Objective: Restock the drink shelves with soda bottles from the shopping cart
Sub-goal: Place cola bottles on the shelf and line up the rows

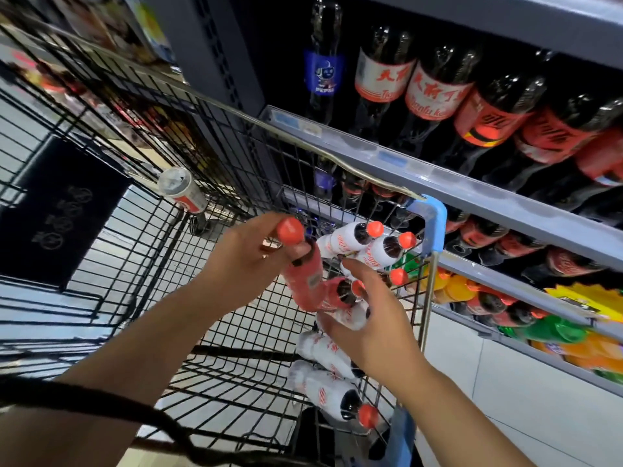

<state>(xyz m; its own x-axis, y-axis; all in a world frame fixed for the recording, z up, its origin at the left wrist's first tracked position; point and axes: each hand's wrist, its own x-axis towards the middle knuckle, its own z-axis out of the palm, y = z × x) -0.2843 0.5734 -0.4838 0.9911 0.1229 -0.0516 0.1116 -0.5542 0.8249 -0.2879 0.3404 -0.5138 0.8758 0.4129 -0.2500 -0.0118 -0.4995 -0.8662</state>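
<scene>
Our left hand [242,261] is clenched round the neck of a red-wrapped plastic soda bottle with a red cap [303,281], at the centre of the frame, its base down among the others in the cart. Our right hand [371,318], just lower right of it, reaches onto the white-labelled soda bottles with red caps [350,241]. Its fingers lie across one of them, but we cannot tell whether they have closed on it.

To do this step well, we judge the right hand should take one bottle by the neck, as the left does, and lift straight up so the loose pile does not roll.

The pile lies against the right wall of the black wire shopping cart [141,237], near its blue plastic corner guard [435,214]. That rim lies between us and the grey metal drink shelves [472,197] on the right of the frame, so bottles must clear it first. The upper shelf looks packed with dark cola bottles [435,85]. The cart floor toward lower left gives open room.
</scene>
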